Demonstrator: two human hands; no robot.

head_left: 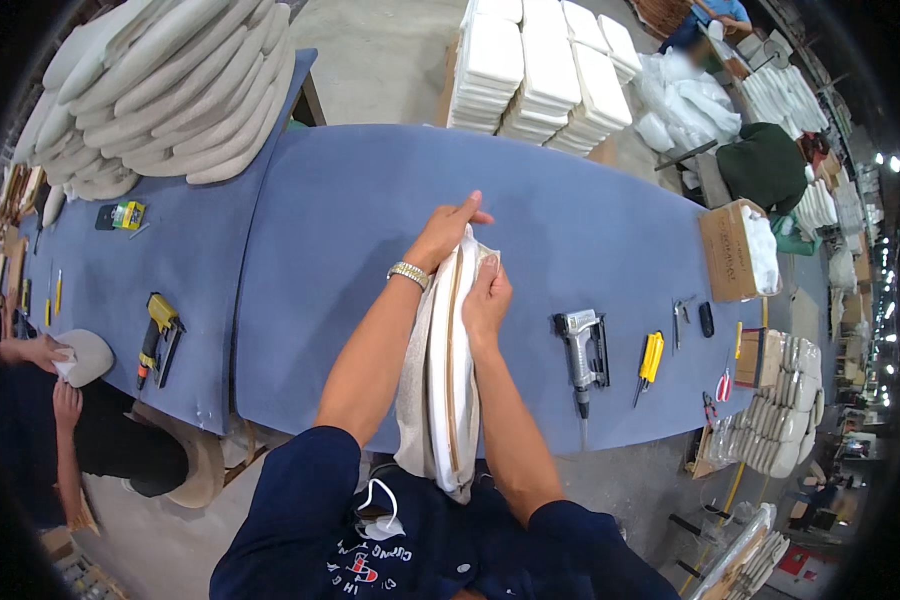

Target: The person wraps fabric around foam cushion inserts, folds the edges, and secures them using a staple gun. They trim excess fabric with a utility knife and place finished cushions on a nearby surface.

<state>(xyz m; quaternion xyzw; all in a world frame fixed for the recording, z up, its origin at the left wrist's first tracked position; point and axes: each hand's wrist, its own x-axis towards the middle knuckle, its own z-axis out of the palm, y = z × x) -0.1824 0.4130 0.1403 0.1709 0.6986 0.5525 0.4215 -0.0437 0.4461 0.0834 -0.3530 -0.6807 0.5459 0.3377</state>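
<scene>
Job now: looks like pulling the cloth (410,420) snug round the far end of the cushion (438,400)

Cushion: in the middle of the frame, turned with the thin edge up, low end close to the dark shirt (430,540), far end between both hands

Thin edge: brown strip (451,370) running the long way, with white padding (466,345) beside it

Good pull: best done a little at a time, the same on both sides of the far end, pressing folds flat with a thumb

Watch for: lumps or a twist from tugging one side too hard; check the strip often, to get the cloth straight along it

Left hand (443,240): above the middle of the frame, looks half open, one finger stretched to the upper right, set against the far end; cannot tell how tight, with some fingers hidden

Right hand (487,298): just right of the cushion, fingers bent in, pinching a bit of loose cloth at the far end

Table (330,190): blue, across the middle of the frame, below both hands

Staple gun (578,348): right of the middle, lying on the table, apart from both hands

Yellow tool (651,357): just right of the staple gun, lying there too
</scene>
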